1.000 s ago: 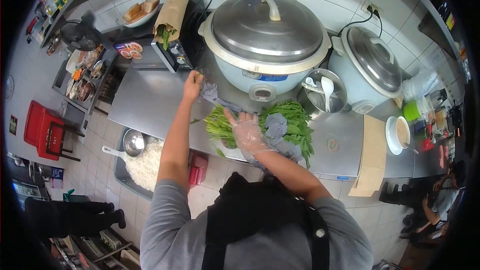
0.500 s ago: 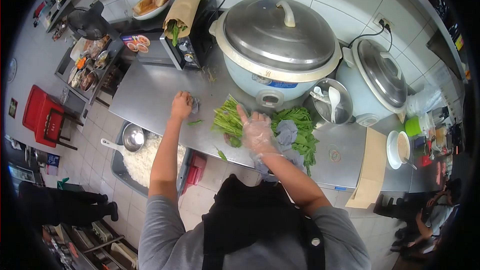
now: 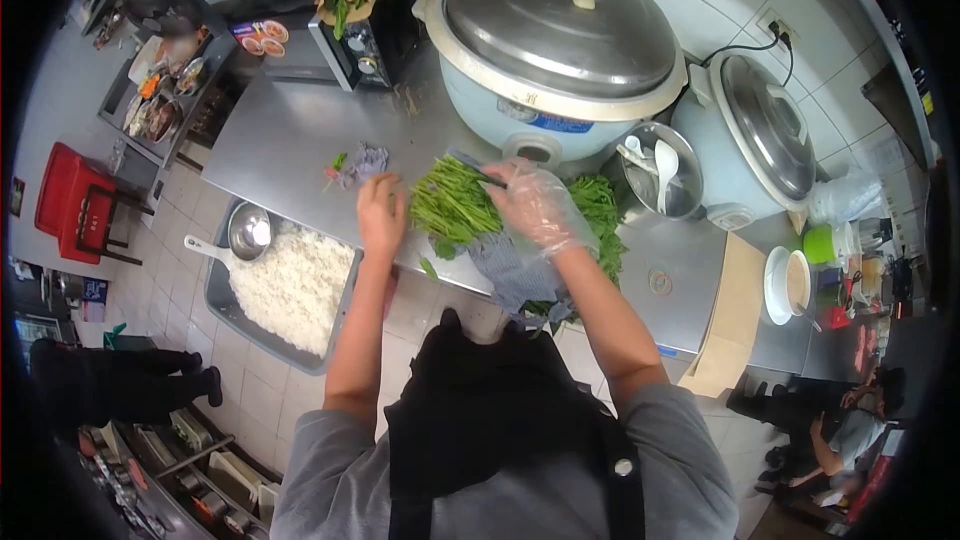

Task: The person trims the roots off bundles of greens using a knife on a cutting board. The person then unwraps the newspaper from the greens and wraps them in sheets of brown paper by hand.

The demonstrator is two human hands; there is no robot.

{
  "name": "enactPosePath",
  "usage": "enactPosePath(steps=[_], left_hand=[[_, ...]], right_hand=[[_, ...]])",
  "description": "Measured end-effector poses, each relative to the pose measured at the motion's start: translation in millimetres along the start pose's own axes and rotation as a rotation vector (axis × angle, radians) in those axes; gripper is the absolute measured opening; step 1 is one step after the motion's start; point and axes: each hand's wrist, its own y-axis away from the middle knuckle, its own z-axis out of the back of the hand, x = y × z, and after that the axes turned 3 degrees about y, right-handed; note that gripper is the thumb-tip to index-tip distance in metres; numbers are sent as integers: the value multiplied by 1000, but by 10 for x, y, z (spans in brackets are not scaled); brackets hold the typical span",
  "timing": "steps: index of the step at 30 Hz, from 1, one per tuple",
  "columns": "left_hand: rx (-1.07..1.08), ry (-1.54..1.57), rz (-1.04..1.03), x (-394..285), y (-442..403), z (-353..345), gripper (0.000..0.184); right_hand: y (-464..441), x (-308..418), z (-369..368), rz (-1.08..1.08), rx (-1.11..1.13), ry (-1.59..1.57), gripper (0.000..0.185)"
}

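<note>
A bunch of leafy greens lies on the steel counter, its cut stems (image 3: 447, 202) to the left and its leaves (image 3: 597, 208) to the right. My right hand (image 3: 535, 205), in a clear plastic glove, rests over the bunch. Its fingers close on a thin tool with a dark handle (image 3: 491, 178) that looks like a knife, laid across the stems. My bare left hand (image 3: 382, 215) is just left of the stems, fingers apart and holding nothing. A crumpled grey sheet (image 3: 510, 265) lies below the greens. Beyond my left hand is a crumpled grey scrap (image 3: 368, 162) with leaf bits.
A large rice cooker (image 3: 560, 40) and a smaller one (image 3: 745, 140) stand behind. A steel pot (image 3: 690, 195) holds white ladles. Below the counter's left edge is a tub of rice (image 3: 285, 290). Brown cardboard (image 3: 728, 315) and a bowl (image 3: 797, 282) are right. Other people stand nearby.
My left hand has let go of the grey scrap and moved right toward the stems. My right hand has shifted onto the dark-handled tool. The view has tilted down slightly.
</note>
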Motion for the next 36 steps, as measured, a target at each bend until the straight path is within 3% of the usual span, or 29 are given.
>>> enactPosePath(steps=[2,5,12,15,17,20,22,23,25,26,28,29,32,36], left_hand=[[20,94,-73,-156,36,-121,22],[34,109,34,-250,79,-307,22],[-10,-27,-122,-229,104,-432,14],[-39,45,-141,-123,-15,-441,6],[-38,62,-32,78,-165,-353,5],[-70,-54,-12,342,-545,-113,8],[118,-436,79,588,-797,3,16],[102,-441,77,773,-838,-5,16],[-109,-859,-301,912,-782,-4,31],[-108,-865,-288,894,-724,27,31],[-11,-689,-150,762,-469,76,43],[70,-517,-19,689,-266,108,40],[176,-201,324,215,449,136,29],[266,-75,504,-184,962,67,32]], right_hand=[[52,141,-46,-9,-72,-58,27],[125,284,12,-67,-96,-164,23],[479,187,-221,-54,-95,-44,24],[508,96,-399,-6,-219,-15,19],[503,94,-385,-85,-136,-65,23],[489,51,-384,-71,-161,-146,20],[460,29,-401,-55,-182,-123,19],[445,24,-411,-59,-176,-106,20],[422,44,-368,-60,-148,-84,18],[402,65,-324,-51,-139,-85,18],[377,140,-232,-131,-74,-75,17],[338,187,-158,-123,-62,-82,17],[142,276,-122,27,-87,-25,14],[-217,178,-886,273,-16,127,14]])
